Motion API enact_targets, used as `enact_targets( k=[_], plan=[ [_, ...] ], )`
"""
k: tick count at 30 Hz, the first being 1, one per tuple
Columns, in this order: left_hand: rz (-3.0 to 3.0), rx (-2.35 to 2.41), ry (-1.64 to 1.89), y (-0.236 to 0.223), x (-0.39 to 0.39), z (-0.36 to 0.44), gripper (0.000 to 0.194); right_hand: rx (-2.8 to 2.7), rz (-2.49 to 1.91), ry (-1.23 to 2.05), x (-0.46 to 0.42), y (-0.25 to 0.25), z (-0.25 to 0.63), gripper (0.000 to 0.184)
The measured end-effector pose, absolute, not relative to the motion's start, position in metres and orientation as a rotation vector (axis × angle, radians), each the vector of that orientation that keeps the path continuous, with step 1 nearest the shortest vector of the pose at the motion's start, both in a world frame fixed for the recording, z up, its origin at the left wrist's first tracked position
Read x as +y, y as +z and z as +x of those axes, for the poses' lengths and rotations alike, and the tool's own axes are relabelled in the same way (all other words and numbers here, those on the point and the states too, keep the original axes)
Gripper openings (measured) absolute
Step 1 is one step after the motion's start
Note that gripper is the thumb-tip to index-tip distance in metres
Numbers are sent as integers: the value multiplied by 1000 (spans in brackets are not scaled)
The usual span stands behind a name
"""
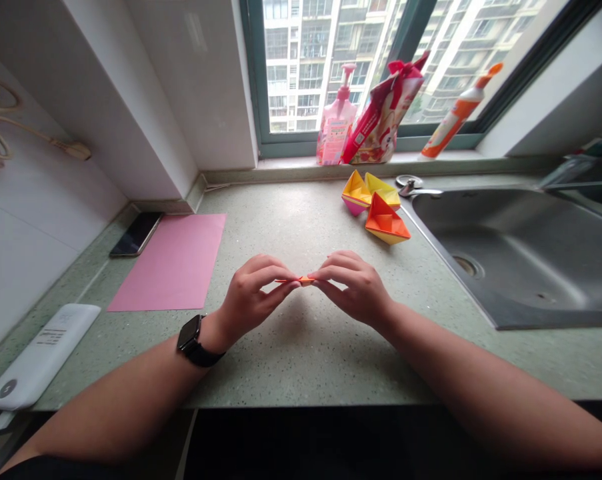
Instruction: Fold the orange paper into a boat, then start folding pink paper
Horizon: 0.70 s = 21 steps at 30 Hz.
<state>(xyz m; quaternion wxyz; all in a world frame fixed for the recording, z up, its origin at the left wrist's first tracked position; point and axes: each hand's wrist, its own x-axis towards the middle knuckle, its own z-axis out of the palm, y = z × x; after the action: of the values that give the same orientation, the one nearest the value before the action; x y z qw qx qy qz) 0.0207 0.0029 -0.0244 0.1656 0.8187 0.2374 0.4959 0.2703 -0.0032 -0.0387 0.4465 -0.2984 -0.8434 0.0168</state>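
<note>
Between my two hands, above the middle of the counter, is a small piece of folded orange paper [307, 281], seen nearly edge-on. My left hand [258, 290], with a black watch [193, 337] on its wrist, pinches the paper's left side between thumb and fingers. The right side is pinched the same way by my right hand [353, 283]. Most of the paper is hidden by the fingertips. Beyond my right hand, folded paper boats stand together: an orange one [387, 223], a yellow-orange and pink one [357, 193] and a yellow one [385, 192].
A pink sheet [173, 267] lies at left, touching a phone [137, 235]. A white power bank [43, 353] with a cable sits near the front left edge. The steel sink [531, 253] is at right. A pump bottle [337, 127], red bag [385, 117] and orange-white bottle [453, 123] line the windowsill.
</note>
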Motion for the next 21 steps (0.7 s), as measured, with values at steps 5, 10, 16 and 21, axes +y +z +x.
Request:
enact_targets(
  k=[5,10,16,21],
  plan=[
    [2278,677,1388,-21,1,22,3,-2075,-719,52,-5,-37,269,3],
    [2255,611,1323,-21,1,24,3,-2046,-690,138,-10,-33,264,6],
    [2290,544,1258,-21,-3,24,5,-2059,-610,280,-14,-29,262,7],
    [2323,505,1228,-21,-4,23,6,-2089,-602,455,-15,-27,263,8]
  ],
)
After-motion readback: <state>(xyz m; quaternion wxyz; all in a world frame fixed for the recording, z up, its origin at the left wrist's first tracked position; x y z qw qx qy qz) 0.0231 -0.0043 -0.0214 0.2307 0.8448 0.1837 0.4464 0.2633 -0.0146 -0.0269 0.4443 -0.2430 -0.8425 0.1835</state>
